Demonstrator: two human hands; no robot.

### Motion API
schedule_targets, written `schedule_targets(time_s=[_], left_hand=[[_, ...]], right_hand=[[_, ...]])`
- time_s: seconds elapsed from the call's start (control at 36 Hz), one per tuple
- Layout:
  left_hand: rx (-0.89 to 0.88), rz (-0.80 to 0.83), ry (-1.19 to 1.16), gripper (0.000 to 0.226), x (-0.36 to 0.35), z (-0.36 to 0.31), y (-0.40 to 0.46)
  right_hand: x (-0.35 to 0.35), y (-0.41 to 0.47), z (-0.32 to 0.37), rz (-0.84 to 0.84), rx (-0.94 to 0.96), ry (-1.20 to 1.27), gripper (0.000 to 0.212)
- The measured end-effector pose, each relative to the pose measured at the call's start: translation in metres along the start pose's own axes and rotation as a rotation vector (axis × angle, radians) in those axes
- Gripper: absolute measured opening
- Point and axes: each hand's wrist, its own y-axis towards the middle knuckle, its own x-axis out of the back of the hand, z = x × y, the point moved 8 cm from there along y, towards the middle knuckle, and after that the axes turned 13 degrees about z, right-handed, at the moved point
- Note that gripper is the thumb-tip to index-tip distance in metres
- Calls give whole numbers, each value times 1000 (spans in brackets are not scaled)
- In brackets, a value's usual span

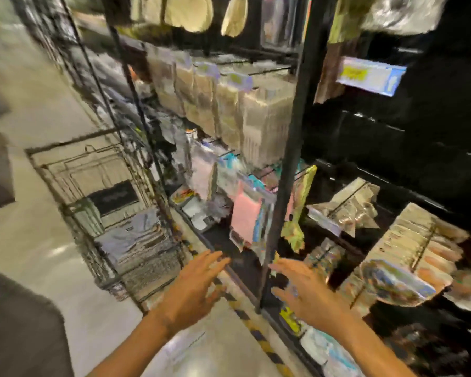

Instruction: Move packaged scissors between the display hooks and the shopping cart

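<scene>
The view is heavily blurred. My left hand [193, 289] and my right hand [307, 289] reach forward side by side, fingers spread, both empty, low in front of the display rack. A wire shopping cart [98, 202] stands to the left on the floor, holding a few flat packages [131, 235]. Packaged goods hang on display hooks [253, 213] just above and between my hands; pink and green packs show there. I cannot tell which packs hold scissors.
A black upright post [291, 164] of the rack stands between my hands and the hooks. Rows of beige packs [229, 104] hang higher up. A yellow-black striped strip [256, 333] runs along the rack's base. The aisle floor [38, 110] stretches away at left.
</scene>
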Motion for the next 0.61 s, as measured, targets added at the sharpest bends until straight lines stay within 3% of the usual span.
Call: schedule_targets(time_s=[0.11, 0.22, 0.33, 0.61], left_hand=[[130, -14, -100, 59, 18, 61, -54], [276, -49, -193, 58, 23, 136, -108], [394, -107, -207, 64, 24, 199, -158], [571, -171, -287, 64, 15, 310, -238]], right_hand=[[-35, 57, 57, 106, 31, -31, 53], [-74, 113, 102, 165, 89, 3, 77], [-101, 163, 152, 260, 108, -42, 49], [-153, 260, 232, 380, 147, -44, 50]])
